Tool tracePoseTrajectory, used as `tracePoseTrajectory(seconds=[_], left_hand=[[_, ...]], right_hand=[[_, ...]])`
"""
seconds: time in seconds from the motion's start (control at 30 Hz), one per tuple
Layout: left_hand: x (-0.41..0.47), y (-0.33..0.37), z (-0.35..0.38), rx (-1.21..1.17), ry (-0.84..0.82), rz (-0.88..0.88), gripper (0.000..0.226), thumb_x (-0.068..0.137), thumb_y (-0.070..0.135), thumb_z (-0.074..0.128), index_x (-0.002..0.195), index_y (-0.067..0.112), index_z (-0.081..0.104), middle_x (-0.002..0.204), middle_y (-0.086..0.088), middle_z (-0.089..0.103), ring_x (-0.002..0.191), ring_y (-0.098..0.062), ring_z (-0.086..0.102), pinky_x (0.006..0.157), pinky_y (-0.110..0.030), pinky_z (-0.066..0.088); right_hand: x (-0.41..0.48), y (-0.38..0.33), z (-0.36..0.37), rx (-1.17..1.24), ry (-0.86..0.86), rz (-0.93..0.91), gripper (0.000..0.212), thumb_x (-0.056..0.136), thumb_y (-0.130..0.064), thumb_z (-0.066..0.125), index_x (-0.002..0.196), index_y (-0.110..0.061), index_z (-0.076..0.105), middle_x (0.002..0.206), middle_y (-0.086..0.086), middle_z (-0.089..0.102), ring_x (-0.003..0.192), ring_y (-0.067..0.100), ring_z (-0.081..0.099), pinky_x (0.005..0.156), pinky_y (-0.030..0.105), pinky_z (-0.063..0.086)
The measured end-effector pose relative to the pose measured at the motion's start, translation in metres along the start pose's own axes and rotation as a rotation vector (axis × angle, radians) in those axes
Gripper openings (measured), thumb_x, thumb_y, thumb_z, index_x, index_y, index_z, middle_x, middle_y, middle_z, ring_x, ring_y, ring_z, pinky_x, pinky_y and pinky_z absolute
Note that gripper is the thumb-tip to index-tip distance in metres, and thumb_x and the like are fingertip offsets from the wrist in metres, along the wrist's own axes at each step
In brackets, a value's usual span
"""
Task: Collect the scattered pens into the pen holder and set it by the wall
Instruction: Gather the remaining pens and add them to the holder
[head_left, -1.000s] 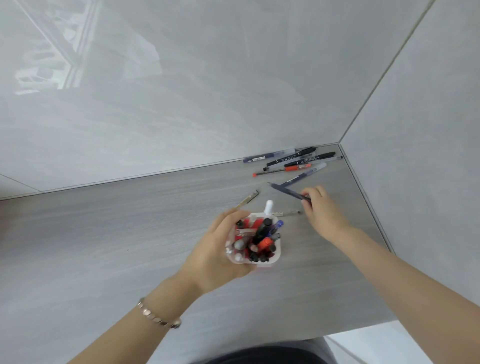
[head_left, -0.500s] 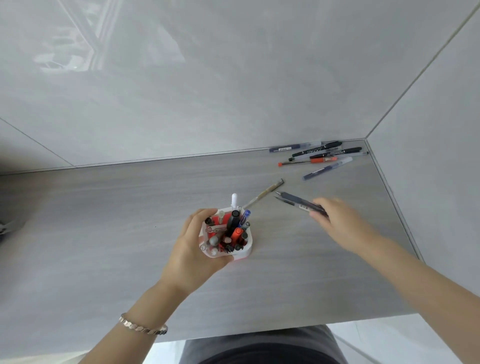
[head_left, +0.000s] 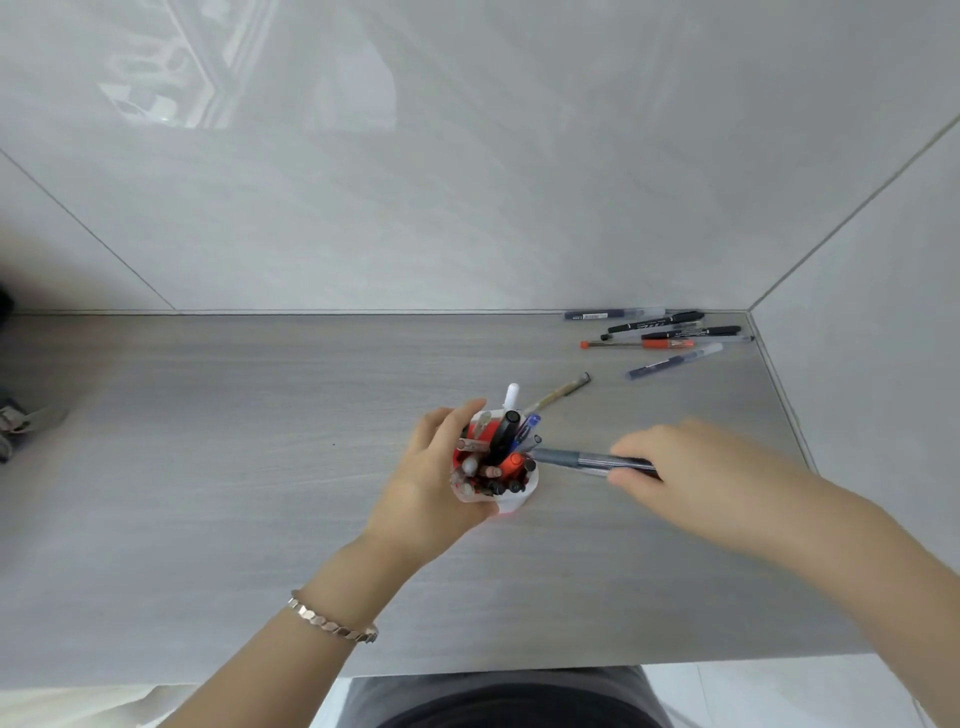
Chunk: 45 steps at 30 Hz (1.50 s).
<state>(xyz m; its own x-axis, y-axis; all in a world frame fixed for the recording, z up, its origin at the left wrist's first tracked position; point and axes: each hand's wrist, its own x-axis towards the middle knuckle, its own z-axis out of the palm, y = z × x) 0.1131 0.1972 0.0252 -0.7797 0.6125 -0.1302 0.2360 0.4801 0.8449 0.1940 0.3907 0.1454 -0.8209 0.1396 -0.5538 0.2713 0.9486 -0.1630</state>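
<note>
**Q:** What changed over the last second?

**A:** My right hand (head_left: 670, 467) picked a dark pen (head_left: 587, 459) off the tabletop (head_left: 208, 467) and carried it left. A second ago it was still out among the loose pens. Now the fingers are closed on the barrel's rear end and the pen lies nearly level, its front end at the rim of the pen holder (head_left: 511, 496). Whether the tip has crossed the rim I can't say; the crowded pens hide it.

**Q:** And the holder?

**A:** Mid-tabletop, well apart from the wall (head_left: 467, 182). My left hand (head_left: 431, 488) is wrapped round its near-left side, gripping it steady. It is already packed with red, black and blue pens.

**Q:** Meaning for the task?

**A:** One more pen nearly in; it needs tipping upright to drop. Still out: a tan pen (head_left: 558, 392) just behind the holder and a cluster (head_left: 660, 332) in the far right corner. Placement by the wall is not yet done.
</note>
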Motion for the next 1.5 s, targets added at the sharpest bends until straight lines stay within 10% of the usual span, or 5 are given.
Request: tracePoseTrajectory(seconds=[0.2,0.4,1.1,1.3,1.5], left_hand=[[-0.002,0.001,-0.002,-0.03,0.011,-0.001,0.092,0.058,0.003,0.079,0.126,0.043,0.03,0.124,0.009,0.033,0.112,-0.006,0.042,0.08,0.012,0.025],[-0.002,0.001,-0.003,-0.009,-0.004,-0.012,0.09,0.06,0.006,0.079,0.133,0.033,0.032,0.123,0.013,0.029,0.109,-0.006,0.043,0.076,0.01,0.029],[-0.001,0.002,-0.002,-0.027,0.0,-0.053,0.094,0.059,0.008,0.08,0.134,0.034,0.029,0.124,0.013,0.031,0.112,-0.006,0.043,0.077,0.004,0.031],[0.001,0.004,-0.003,0.006,-0.006,-0.041,0.095,0.057,0.009,0.081,0.133,0.033,0.03,0.127,0.008,0.035,0.107,-0.005,0.043,0.077,0.002,0.034],[0.001,0.001,-0.002,-0.01,0.006,-0.055,0.097,0.055,0.008,0.083,0.133,0.035,0.031,0.122,0.013,0.035,0.105,-0.002,0.045,0.074,0.009,0.032]], right_hand=[[0.04,-0.028,0.004,-0.099,-0.049,0.07,0.02,0.093,-0.02,0.041,0.093,-0.009,0.058,0.088,0.014,0.062,0.072,0.027,0.045,0.044,0.021,0.023],[0.013,-0.03,-0.029,-0.078,-0.043,0.102,0.038,0.091,-0.023,0.042,0.055,-0.016,0.032,0.053,0.002,0.033,0.047,0.017,0.032,0.045,0.028,0.023],[0.052,-0.06,-0.007,0.0,-0.127,0.098,0.039,0.086,-0.011,0.044,0.052,-0.013,0.026,0.053,0.004,0.032,0.049,0.018,0.032,0.044,0.026,0.024],[0.061,-0.063,0.011,0.342,0.491,0.012,0.008,0.085,-0.016,0.056,0.087,-0.01,0.061,0.084,0.005,0.061,0.082,0.026,0.056,0.066,0.029,0.04],[0.063,-0.047,0.07,0.329,0.789,-0.308,0.045,0.097,-0.028,0.026,0.118,-0.003,0.057,0.12,0.005,0.063,0.115,0.019,0.044,0.101,0.028,0.034]])
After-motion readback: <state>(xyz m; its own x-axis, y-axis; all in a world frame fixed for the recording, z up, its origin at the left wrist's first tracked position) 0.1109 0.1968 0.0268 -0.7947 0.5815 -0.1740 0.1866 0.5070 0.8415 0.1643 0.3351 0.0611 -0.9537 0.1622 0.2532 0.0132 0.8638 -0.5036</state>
